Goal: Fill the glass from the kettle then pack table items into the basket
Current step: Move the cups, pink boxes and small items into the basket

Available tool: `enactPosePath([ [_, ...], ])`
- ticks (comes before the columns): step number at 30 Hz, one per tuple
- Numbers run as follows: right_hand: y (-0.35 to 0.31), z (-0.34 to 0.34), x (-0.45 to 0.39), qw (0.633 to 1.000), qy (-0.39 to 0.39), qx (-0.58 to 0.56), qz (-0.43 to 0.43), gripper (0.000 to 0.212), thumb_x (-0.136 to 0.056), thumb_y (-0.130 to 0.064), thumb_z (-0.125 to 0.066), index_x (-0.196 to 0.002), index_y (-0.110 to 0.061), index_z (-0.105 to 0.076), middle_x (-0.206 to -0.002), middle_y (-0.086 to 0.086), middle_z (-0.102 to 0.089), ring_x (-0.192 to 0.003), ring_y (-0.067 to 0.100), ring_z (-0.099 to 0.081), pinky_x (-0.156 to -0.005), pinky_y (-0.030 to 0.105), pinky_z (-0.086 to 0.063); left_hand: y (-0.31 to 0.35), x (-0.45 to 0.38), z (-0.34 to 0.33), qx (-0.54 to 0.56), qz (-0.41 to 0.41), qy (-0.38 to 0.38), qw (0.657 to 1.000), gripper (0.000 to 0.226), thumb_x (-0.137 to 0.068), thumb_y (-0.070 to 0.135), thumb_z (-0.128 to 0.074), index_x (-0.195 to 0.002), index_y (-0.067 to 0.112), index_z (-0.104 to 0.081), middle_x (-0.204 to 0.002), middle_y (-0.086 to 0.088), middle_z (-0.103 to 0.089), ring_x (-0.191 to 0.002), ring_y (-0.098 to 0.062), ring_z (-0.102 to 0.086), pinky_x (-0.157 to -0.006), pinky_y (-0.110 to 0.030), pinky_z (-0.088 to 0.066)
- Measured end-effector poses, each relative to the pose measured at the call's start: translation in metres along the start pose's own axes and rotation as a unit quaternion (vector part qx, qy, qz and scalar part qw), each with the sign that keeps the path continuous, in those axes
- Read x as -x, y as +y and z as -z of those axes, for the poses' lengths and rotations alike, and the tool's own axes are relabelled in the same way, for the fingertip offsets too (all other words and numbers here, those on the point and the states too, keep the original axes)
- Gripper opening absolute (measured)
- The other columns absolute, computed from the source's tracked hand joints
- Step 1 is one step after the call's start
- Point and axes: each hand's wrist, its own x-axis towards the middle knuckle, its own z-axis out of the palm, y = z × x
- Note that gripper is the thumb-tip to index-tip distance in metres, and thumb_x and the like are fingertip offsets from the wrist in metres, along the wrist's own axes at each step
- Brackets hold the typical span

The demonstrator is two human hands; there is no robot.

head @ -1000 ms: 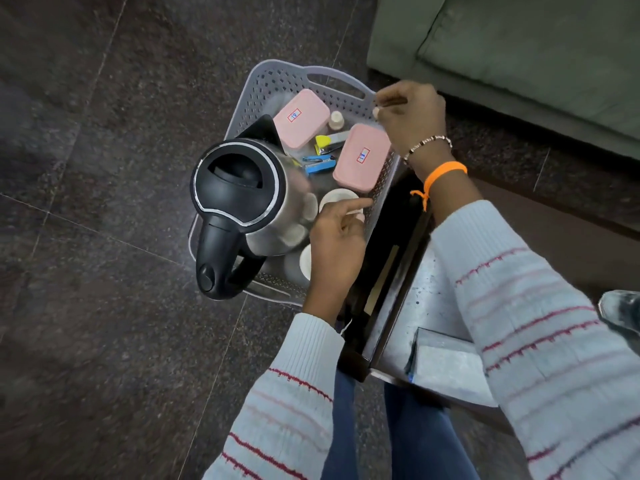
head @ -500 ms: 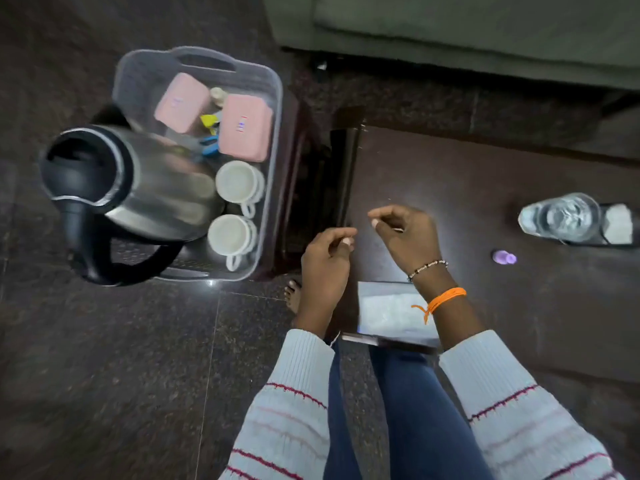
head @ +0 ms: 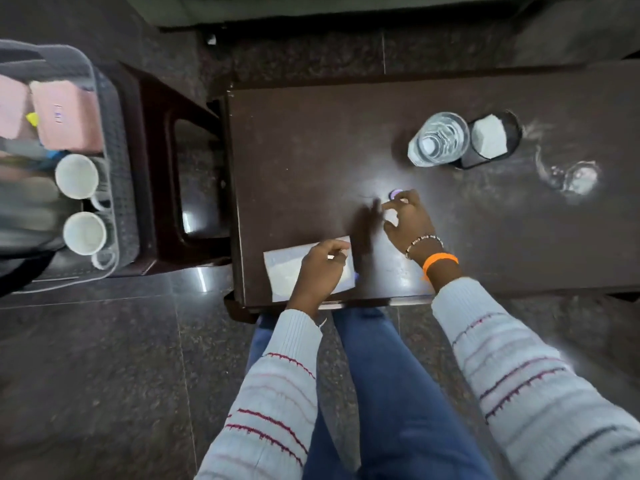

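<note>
The grey basket (head: 114, 161) stands on a dark stool at the left, holding two pink boxes (head: 65, 116), two white cups (head: 77, 176) and the blurred kettle (head: 24, 202) at the frame's edge. On the dark table (head: 311, 140), a filled glass (head: 438, 138) stands far right. My right hand (head: 407, 221) hovers with fingers spread just in front of a small purple item (head: 395, 193). My left hand (head: 320, 271) rests on a white packet (head: 287, 268) near the front edge; whether it grips the packet is unclear.
A black holder with white tissue (head: 490, 138) stands touching the glass. Wet smears (head: 571, 174) mark the table's right side. A green sofa edge runs along the top. My legs in blue jeans are under the table's front edge.
The view swung right from the basket to the table. Both hands left the basket; the right reached forward to the purple item, the left settled onto the white packet.
</note>
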Motion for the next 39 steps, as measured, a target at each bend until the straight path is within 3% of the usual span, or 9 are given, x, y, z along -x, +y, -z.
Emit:
enactPosePath([
  [9,0.029,-0.002,-0.047,0.996,-0.076,0.055,-0.012,0.039,-0.085,-0.001,-0.053,-0.124,0.001,-0.054,-0.147,0.016,-0.032,-0.129,0.027,-0.044,-0.109,0.027,-0.034,0.001,-0.001,-0.020,-0.025,0.006,0.014,1.000,0.024,-0.095,0.015,-0.046,-0.109,0.016,-0.065,-0.115,-0.002,-0.063,-0.104,-0.019,-0.061,-0.096,-0.029,-0.045],
  [11,0.030,-0.003,-0.050,0.997,-0.050,0.053,-0.027,0.033,-0.085,0.001,-0.053,-0.117,0.004,-0.057,-0.137,0.022,-0.040,-0.119,0.034,-0.051,-0.100,0.031,-0.039,0.002,0.000,-0.017,-0.003,-0.005,0.035,0.999,0.023,-0.094,0.012,-0.046,-0.105,0.017,-0.066,-0.111,-0.003,-0.065,-0.093,-0.015,-0.062,-0.088,-0.025,-0.045],
  [14,0.016,0.001,-0.044,0.999,-0.013,0.018,-0.046,0.015,-0.079,0.003,-0.053,-0.078,0.000,-0.068,-0.103,0.031,-0.055,-0.082,0.037,-0.051,-0.069,0.026,-0.042,0.006,0.004,-0.007,0.058,-0.038,0.073,0.995,0.022,-0.093,0.011,-0.048,-0.096,0.023,-0.066,-0.099,0.005,-0.066,-0.081,-0.005,-0.062,-0.084,-0.023,-0.047],
  [16,-0.002,-0.001,-0.035,0.997,-0.001,-0.060,-0.047,0.015,-0.077,0.001,-0.059,-0.077,-0.006,-0.071,-0.097,0.026,-0.063,-0.084,0.037,-0.055,-0.067,0.023,-0.041,0.007,0.008,0.005,0.099,-0.051,0.104,0.988,0.022,-0.094,0.011,-0.048,-0.094,0.025,-0.065,-0.092,0.012,-0.064,-0.079,0.000,-0.061,-0.082,-0.019,-0.048],
  [19,-0.044,-0.007,-0.020,0.993,0.011,-0.118,0.015,0.016,-0.081,-0.004,-0.058,-0.092,-0.004,-0.071,-0.098,0.017,-0.071,-0.093,0.031,-0.063,-0.072,0.023,-0.040,0.011,0.014,0.030,0.186,-0.070,0.156,0.968,0.023,-0.093,0.005,-0.048,-0.095,0.019,-0.066,-0.089,0.006,-0.063,-0.080,-0.006,-0.061,-0.084,-0.023,-0.049],
  [26,-0.169,-0.032,0.012,0.971,-0.023,-0.171,0.164,0.017,-0.086,-0.019,-0.061,-0.081,-0.005,-0.068,-0.071,0.005,-0.064,-0.067,0.016,-0.054,-0.056,0.014,-0.035,0.002,0.030,0.127,0.330,-0.095,0.283,0.896,0.021,-0.093,0.006,-0.048,-0.098,0.018,-0.064,-0.091,0.004,-0.062,-0.084,-0.007,-0.060,-0.083,-0.018,-0.051],
  [28,-0.208,-0.039,0.020,0.961,-0.044,-0.184,0.202,0.008,-0.083,-0.011,-0.063,-0.083,-0.006,-0.069,-0.076,0.006,-0.067,-0.068,0.014,-0.055,-0.060,0.010,-0.038,-0.007,0.036,0.160,0.348,-0.093,0.319,0.877,0.021,-0.093,0.005,-0.047,-0.098,0.018,-0.064,-0.091,0.003,-0.062,-0.085,-0.008,-0.060,-0.082,-0.017,-0.052],
  [32,-0.283,-0.057,0.026,0.946,-0.031,-0.180,0.267,0.020,-0.075,0.005,-0.061,-0.090,-0.003,-0.071,-0.093,0.019,-0.066,-0.076,0.026,-0.063,-0.075,0.028,-0.049,-0.030,0.043,0.218,0.371,-0.079,0.359,0.853,0.021,-0.092,0.004,-0.048,-0.097,0.016,-0.064,-0.091,0.003,-0.062,-0.086,-0.011,-0.058,-0.089,-0.025,-0.050],
  [39,-0.391,-0.093,0.000,0.943,0.000,-0.160,0.293,0.025,-0.075,0.007,-0.059,-0.097,0.000,-0.069,-0.103,0.022,-0.063,-0.087,0.034,-0.066,-0.084,0.036,-0.054,-0.046,0.037,0.287,0.370,-0.041,0.353,0.858,0.022,-0.089,0.003,-0.051,-0.087,0.022,-0.062,-0.098,-0.006,-0.061,-0.098,-0.021,-0.058,-0.096,-0.037,-0.047],
])
